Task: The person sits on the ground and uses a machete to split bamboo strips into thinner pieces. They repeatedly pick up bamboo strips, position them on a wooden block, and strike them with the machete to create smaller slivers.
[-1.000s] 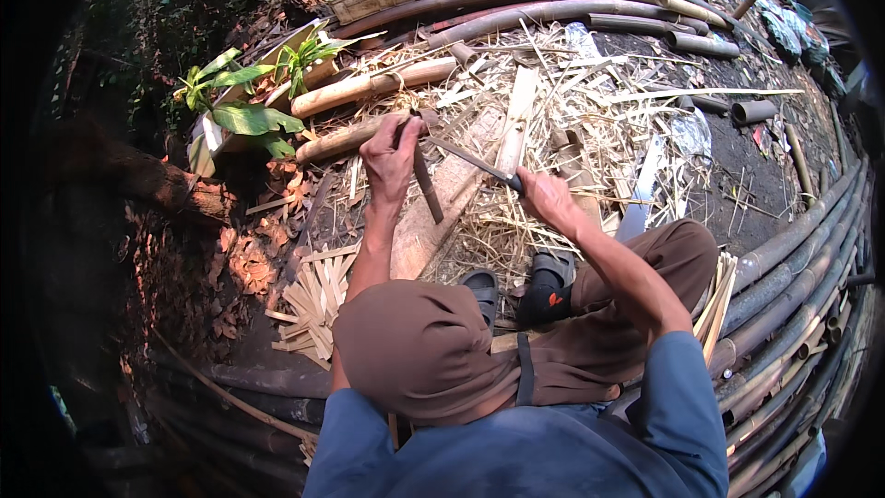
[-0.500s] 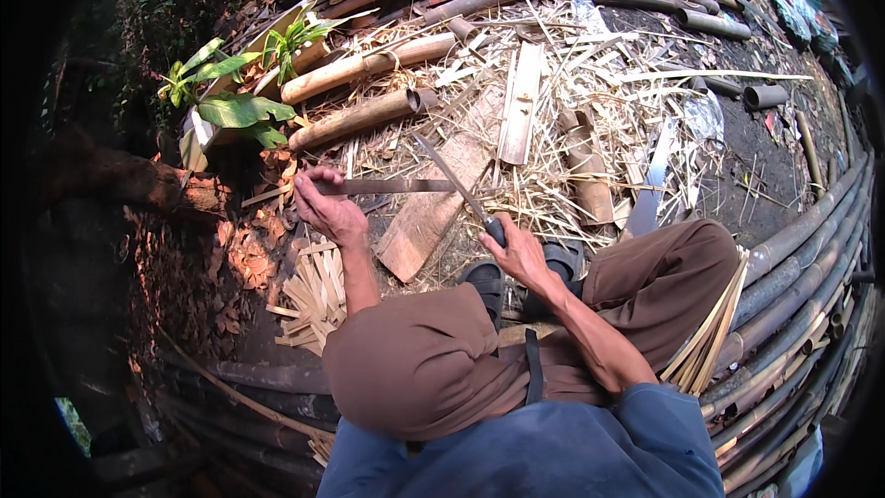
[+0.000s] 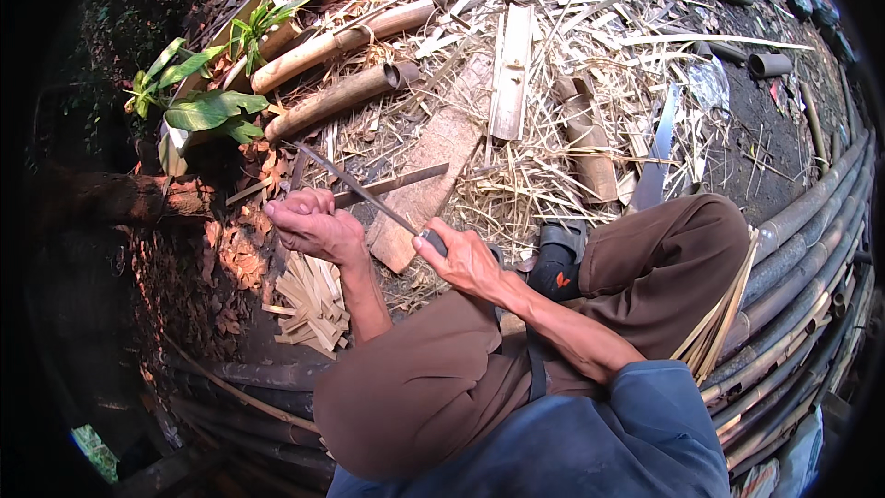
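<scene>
My left hand [image 3: 318, 224] is closed around a flat, dark bamboo strip [image 3: 406, 178] that sticks out to the right and slants slightly upward. In my right hand [image 3: 464, 263] is a knife [image 3: 359, 190], its dark handle in my grip and its long narrow blade pointing up and left. The blade crosses the strip just beside my left hand; whether it touches is hard to tell. Beneath them lies a thick wooden board [image 3: 441, 152] on the ground. A heap of pale split strips [image 3: 311, 304] rests below my left hand.
Bamboo shavings [image 3: 525, 189] litter the ground ahead. A saw [image 3: 656, 152] stands near my right knee, with a split bamboo piece [image 3: 510, 74] farther off. Bamboo poles [image 3: 802, 240] are stacked along the right. Cut bamboo tubes [image 3: 336, 101] and a leafy plant [image 3: 207, 111] are at left.
My right hand has come left and down with the knife, bringing its blade from the strip's far end to near my left hand. The strip now tilts upward to the right.
</scene>
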Tool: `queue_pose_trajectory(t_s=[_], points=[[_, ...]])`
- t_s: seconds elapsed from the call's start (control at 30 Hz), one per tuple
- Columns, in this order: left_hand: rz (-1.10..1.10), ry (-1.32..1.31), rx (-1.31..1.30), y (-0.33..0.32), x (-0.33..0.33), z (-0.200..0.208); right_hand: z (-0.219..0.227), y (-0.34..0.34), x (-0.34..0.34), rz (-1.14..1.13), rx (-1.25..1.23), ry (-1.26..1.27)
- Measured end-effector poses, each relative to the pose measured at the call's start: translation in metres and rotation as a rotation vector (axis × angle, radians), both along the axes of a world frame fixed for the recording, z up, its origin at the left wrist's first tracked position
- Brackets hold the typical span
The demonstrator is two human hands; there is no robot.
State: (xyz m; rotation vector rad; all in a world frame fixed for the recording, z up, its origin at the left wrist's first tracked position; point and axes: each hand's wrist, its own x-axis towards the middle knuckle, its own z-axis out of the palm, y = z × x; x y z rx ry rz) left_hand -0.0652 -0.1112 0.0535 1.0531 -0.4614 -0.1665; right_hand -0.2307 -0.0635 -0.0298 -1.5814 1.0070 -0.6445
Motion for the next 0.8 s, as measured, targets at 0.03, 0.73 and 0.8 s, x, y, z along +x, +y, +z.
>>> queue_pose_trajectory(t_s=[0.03, 0.73, 0.8], points=[[0.005, -0.001, 0.004, -0.001, -0.004, 0.002, 0.002, -0.002, -0.004, 0.023, 0.034, 0.024], [-0.436, 0.175, -0.229, -0.021, 0.000, 0.008, -0.129, -0.008, -0.065, -0.279, 0.149, 0.326], [-0.310, 0.128, -0.162, -0.020, 0.008, 0.015, -0.109, -0.011, -0.053, -0.268, 0.155, 0.234]])
